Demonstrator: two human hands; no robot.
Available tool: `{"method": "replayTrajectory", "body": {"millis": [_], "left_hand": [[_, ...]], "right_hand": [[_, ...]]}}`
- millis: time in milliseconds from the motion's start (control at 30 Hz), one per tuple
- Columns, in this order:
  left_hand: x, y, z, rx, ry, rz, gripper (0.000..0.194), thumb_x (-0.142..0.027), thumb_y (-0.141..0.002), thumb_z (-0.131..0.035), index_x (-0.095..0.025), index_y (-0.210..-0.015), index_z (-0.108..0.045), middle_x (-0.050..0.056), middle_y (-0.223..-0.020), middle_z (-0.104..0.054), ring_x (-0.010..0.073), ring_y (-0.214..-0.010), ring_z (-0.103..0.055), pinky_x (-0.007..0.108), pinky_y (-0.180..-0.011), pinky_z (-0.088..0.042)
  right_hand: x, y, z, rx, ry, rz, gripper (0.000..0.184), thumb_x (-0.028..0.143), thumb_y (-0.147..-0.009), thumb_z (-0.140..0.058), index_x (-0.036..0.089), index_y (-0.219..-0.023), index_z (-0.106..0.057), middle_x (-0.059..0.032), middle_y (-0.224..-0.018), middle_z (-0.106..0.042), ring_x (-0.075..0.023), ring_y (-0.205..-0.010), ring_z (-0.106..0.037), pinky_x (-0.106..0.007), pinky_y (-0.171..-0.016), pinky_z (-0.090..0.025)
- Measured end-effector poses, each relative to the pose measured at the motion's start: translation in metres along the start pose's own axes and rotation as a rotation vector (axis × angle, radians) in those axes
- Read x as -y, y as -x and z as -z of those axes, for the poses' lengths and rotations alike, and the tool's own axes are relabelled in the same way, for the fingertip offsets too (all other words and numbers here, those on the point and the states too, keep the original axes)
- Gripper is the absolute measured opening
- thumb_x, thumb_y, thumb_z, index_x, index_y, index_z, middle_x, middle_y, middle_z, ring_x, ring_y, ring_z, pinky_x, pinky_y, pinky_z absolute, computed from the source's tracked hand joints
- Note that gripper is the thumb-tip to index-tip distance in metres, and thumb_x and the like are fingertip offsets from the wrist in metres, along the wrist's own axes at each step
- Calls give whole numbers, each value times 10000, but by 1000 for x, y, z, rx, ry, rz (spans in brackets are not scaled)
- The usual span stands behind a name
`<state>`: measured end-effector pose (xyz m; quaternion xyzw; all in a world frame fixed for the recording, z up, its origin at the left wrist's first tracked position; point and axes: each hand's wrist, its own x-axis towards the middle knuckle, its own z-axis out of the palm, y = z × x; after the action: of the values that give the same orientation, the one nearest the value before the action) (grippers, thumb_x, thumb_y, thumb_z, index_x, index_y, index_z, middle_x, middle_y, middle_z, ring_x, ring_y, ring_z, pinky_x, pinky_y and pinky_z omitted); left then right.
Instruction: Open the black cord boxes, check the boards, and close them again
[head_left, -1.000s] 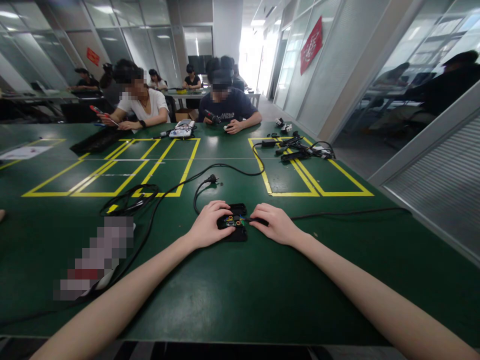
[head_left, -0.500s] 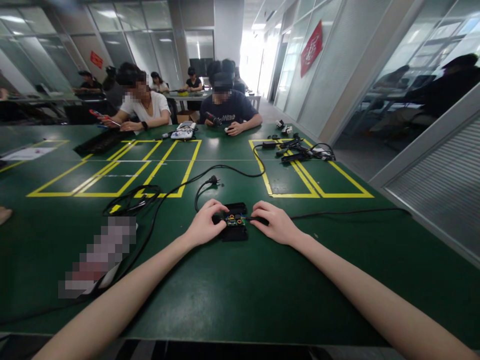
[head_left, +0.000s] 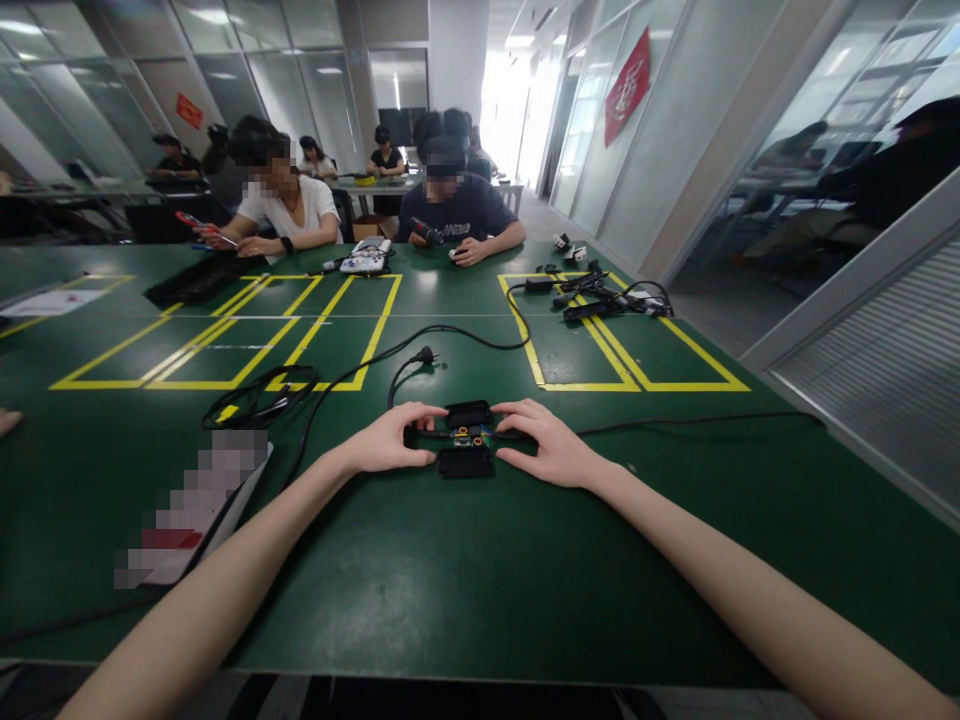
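Note:
A small circuit board (head_left: 471,437) with coils and coloured parts lies between two black casing halves. The far casing half (head_left: 469,413) and the near casing half (head_left: 466,463) rest on the table. My left hand (head_left: 396,438) is at their left, thumb and fingers spread apart, over the black cord that runs to the board. On the opposite side, my right hand (head_left: 545,443) has its fingers spread, the index finger by the far half's right end and the thumb by the near half. Whether the fingertips touch the casing, I cannot tell.
A plug (head_left: 425,356) lies beyond my left hand. Coiled black cable (head_left: 264,395) and a pixelated flat item (head_left: 195,510) are at left. Power adapters and cords (head_left: 592,295) lie at far right. Two people sit across the green table (head_left: 420,580), holding tools.
My left hand has let go near the board and moved left, its thumb and fingers spreading. My right hand's fingers have opened wider. The board and both casing halves show more fully.

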<state>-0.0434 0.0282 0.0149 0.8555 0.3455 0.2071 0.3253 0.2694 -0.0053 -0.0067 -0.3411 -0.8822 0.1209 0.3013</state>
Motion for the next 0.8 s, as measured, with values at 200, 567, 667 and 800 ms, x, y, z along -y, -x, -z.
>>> {"method": "replayTrajectory", "body": {"millis": [200,567,667,800], "left_hand": [[1,-1,-3,-14,-15,4,636,-492,-776,-830,-217,-1328,-675,28,-1002,-628,209,-921,-623,365,-912,-529],[3,-3,-18,-99,-83,23,560,-448,-805,-845,-255,-1307,-690,56,-1089,-641,244,-1025,-621,394,-944,-508],[2,-3,-19,-118,-95,23,537,-435,-828,-822,-240,-1310,-690,60,-1091,-642,244,-1027,-618,395,-938,-509],[-2,-4,-19,-149,-76,-1,360,-335,-948,-652,-219,-1287,-696,53,-1028,-643,197,-932,-622,307,-788,-515]], "right_hand": [[0,1,0,27,-25,-27,335,391,-889,-762,215,-1149,-643,-163,-1393,-630,-320,-1255,-605,-545,-1054,-498],[4,0,-4,38,15,-34,501,429,-931,-703,235,-1377,-583,-163,-1444,-585,-336,-1315,-573,-551,-1081,-486],[3,1,-4,30,2,-29,486,411,-931,-704,225,-1365,-586,-163,-1395,-603,-324,-1286,-588,-533,-1074,-499],[1,1,-5,17,0,-27,463,386,-931,-701,202,-1339,-585,-162,-1351,-613,-315,-1256,-600,-522,-1065,-514]]}}
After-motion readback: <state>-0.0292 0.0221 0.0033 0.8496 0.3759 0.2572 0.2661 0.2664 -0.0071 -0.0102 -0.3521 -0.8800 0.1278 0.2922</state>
